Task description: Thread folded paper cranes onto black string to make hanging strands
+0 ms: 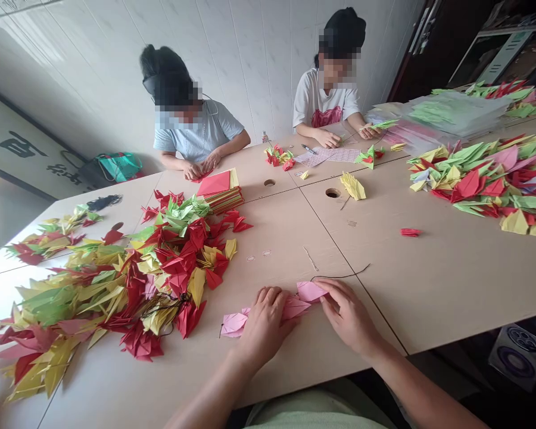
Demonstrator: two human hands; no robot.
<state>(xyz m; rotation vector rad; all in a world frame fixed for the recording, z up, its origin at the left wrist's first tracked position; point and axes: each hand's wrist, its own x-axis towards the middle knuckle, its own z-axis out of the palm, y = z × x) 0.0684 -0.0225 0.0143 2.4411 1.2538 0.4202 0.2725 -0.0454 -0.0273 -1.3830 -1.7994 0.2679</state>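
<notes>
A row of pink folded paper cranes [295, 307] lies along a dark string on the table in front of me. My left hand [264, 325] rests over the middle of the row, its fingers curled on the cranes and hiding some. My right hand [346, 313] pinches the rightmost crane [311, 291] between thumb and fingers. From there the dark string [351, 275] trails off to the right across the tabletop. A knotted end [220, 331] shows at the row's left. Just beyond my hands lies a thin pale twisted wire or needle [311, 259].
A big heap of coloured cranes [93, 286] covers the table's left, with a stack of coloured paper [221, 193] behind. More cranes [486, 179] lie at right. Two people sit opposite, handling paper. The table [433, 286] has round holes, one near a yellow bundle [352, 186].
</notes>
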